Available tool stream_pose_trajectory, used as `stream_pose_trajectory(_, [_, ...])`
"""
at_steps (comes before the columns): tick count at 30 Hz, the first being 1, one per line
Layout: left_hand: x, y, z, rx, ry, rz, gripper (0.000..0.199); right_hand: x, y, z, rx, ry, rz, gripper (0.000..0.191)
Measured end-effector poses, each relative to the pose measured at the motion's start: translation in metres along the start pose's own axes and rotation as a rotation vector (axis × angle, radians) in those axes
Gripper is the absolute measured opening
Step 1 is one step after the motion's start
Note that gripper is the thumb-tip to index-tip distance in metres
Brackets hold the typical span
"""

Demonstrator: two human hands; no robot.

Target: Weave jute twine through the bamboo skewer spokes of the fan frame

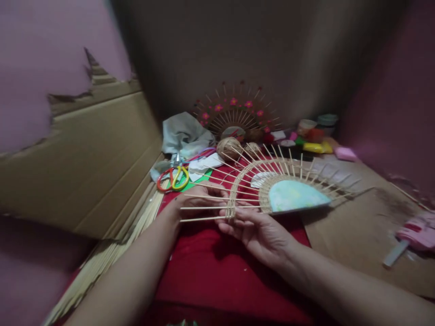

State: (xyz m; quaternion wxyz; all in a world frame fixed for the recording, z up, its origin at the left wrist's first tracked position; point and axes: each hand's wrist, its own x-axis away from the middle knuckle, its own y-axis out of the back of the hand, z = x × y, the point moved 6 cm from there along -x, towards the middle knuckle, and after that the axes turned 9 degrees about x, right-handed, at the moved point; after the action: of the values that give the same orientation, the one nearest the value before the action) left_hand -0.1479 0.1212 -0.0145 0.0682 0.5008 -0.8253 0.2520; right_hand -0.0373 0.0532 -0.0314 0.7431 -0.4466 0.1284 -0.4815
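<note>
Your left hand (200, 199) and right hand (256, 228) grip the near-left end of the stick fan (253, 181), held over a red cloth (217, 271). Left of the fan stands torn cardboard (98, 158); behind it sit twine balls (229, 148) and a flowered fan (234, 113); scissors (172, 178) lie left. Pink walls (384, 90) flank it.

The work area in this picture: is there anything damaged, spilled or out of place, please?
Yes, the cardboard sheet standing at the left looks damaged: its top edge is torn and ragged, with a jagged spike sticking up. I see no spill around the stick half-circle.
</note>
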Motion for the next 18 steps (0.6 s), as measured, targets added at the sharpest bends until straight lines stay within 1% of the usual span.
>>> stream_pose_trajectory(3, [0.003, 0.002, 0.004, -0.014, 0.002, 0.010, 0.022, 0.001, 0.000, -0.002, 0.016, 0.009, -0.029, 0.008])
stream_pose_trajectory(7, [0.009, -0.001, 0.006, -0.104, 0.005, 0.153, 0.018, 0.003, 0.001, -0.003, 0.050, 0.017, -0.079, 0.011])
stream_pose_trajectory(10, [0.013, -0.001, 0.000, -0.205, -0.011, 0.208, 0.015, 0.004, 0.002, -0.004, 0.066, 0.008, -0.102, 0.013])
stream_pose_trajectory(13, [0.017, 0.006, -0.011, -0.373, -0.034, 0.192, 0.013, 0.003, 0.001, -0.004, 0.069, 0.004, -0.089, 0.013])
stream_pose_trajectory(18, [0.025, 0.023, -0.036, -0.719, -0.118, 0.155, 0.014, 0.004, 0.004, -0.005, 0.055, 0.008, -0.075, 0.003])
